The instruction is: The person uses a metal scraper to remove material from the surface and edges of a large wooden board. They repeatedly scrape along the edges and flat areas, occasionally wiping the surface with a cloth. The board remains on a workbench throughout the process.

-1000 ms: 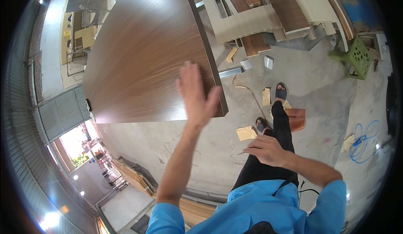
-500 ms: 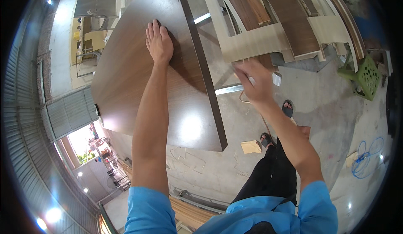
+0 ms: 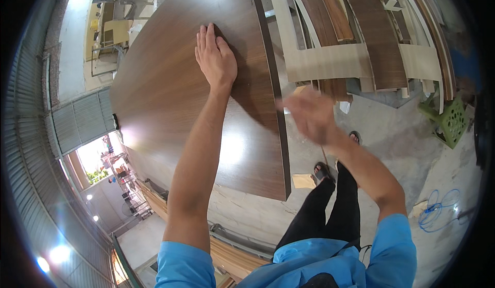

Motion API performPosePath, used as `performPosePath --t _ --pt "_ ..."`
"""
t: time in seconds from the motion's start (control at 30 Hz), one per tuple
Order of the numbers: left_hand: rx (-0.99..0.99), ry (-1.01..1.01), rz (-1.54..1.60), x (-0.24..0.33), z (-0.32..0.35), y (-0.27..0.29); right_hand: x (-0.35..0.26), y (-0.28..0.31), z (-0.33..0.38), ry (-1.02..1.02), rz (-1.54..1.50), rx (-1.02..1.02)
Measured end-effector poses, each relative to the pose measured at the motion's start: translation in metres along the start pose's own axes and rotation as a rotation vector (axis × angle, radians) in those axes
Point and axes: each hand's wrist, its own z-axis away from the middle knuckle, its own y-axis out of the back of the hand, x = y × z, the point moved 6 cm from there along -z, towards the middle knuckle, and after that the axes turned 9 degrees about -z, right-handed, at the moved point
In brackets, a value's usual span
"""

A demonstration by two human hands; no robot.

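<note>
Right, left hand (image 3: 216, 58): palm down, fingers extended and mostly together, grasping nothing. Looks flat against the wood face of the big brown panel (image 3: 175, 92), in from its right edge; light contact by the look of it, pressure can't be judged. Arm reaches far, elbow nearly straight.

Right hand (image 3: 312, 115): blurred, just off the panel's right side, fingertips about in line with the dark edge strip (image 3: 277, 94). Can't say if it touches the edge, or if the fingers hold anything.

Step in hand, my read: bare-palm contact on the face, other hand standing by at the edge. Any further stroke calls for keeping the left palm flat and staying short of the corner; any grip on the edge calls for bringing the right fingers squarely onto it. Watch item: overreach to the far side.

Panel lies face up, left and ahead of the person, near corner toward the legs. Metal bar (image 3: 269, 14) shows just beyond its right edge, far side; whether it carries the panel, unclear.

Further out: pile of board offcuts (image 3: 330, 61) far right, green perforated plastic piece (image 3: 448, 125) right of that, blue hose (image 3: 435, 210) coiled near right, yellowish scrap (image 3: 304, 180) on the floor by the sandalled foot (image 3: 322, 172).
</note>
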Motion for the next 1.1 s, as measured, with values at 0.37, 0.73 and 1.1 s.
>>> performPosePath --t 0.37,0.73,1.1 --pt "0.002 0.011 0.008 0.001 0.002 -0.001 -0.017 -0.013 -0.003 -0.052 0.119 -0.139" --pt "-0.04 0.024 0.002 0.004 0.003 0.002 0.147 -0.02 -0.143 -0.032 0.292 0.061" --pt "-0.099 0.004 0.0 0.008 0.0 0.008 0.139 0.004 -0.178 -0.022 0.251 0.005"
